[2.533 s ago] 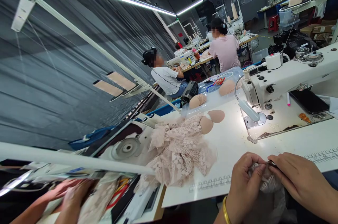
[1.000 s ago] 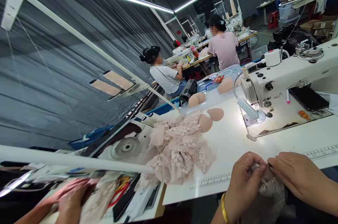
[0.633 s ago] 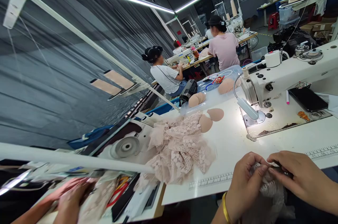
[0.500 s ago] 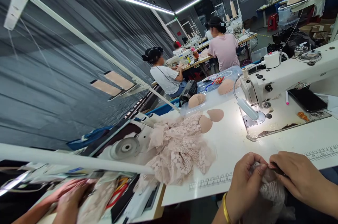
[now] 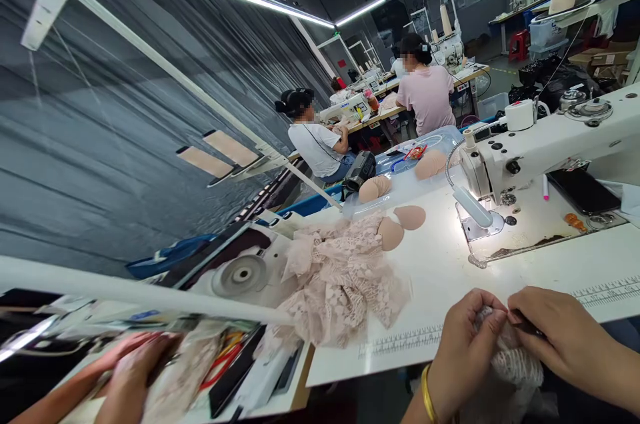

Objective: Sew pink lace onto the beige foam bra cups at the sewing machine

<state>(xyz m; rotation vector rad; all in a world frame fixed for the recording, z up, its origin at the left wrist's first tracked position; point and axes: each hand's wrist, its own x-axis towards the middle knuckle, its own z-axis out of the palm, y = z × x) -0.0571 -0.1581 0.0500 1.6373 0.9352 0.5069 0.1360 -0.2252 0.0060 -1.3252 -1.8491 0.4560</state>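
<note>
At the lower right, in front of the table edge, my left hand (image 5: 465, 351) pinches a piece of pale lace fabric (image 5: 517, 364), which hangs down below. A yellow bangle (image 5: 428, 394) circles the left wrist. Close against it, my right hand (image 5: 565, 337) is closed around a small dark tool (image 5: 525, 324) that looks like thread snips, mostly hidden by the fingers. The tool's tip is at the lace between both hands. A heap of pale pink lace (image 5: 345, 277) lies on the table to the left, beside two beige cups (image 5: 391, 233).
A white sewing machine (image 5: 565, 137) with its lamp lit stands behind my hands. Near it lie a black phone (image 5: 585, 191) and a pink-tipped pen (image 5: 545, 187). A co-worker's hands (image 5: 137, 361) are at the lower left, by red-handled scissors (image 5: 220, 367). Other people sit farther back.
The camera view has shifted slightly. My hands keep nearly the same hold on the lace, with the right one and its tool turned slightly.
</note>
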